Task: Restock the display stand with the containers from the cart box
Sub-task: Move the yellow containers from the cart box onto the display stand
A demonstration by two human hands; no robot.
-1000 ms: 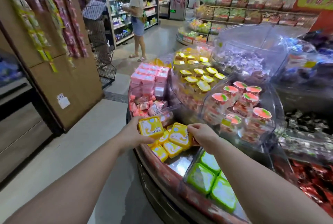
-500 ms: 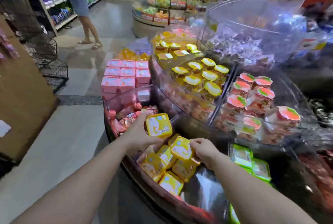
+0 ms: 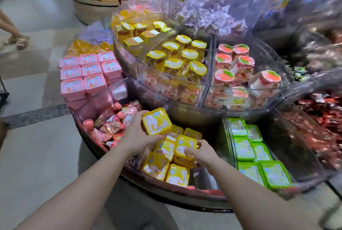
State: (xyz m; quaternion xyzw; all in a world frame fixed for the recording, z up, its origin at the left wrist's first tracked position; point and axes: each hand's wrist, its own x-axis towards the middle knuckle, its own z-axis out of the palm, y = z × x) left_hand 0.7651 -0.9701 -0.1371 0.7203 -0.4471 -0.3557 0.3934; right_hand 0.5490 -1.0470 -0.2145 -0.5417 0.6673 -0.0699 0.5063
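While our left hand [image 3: 137,137] grips one yellow container [image 3: 157,121] at frame centre, our right hand [image 3: 201,153] grips another yellow tub [image 3: 185,147] above the display stand [image 3: 166,191].

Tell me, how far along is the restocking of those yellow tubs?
Partly done: several yellow tubs already lie in the front compartment of the display stand. In hand: the left hand holds one yellow tub above the pile, and the right hand grips another tub on it. Bare floor still shows in that compartment, so more fits. The cart box is out of view.
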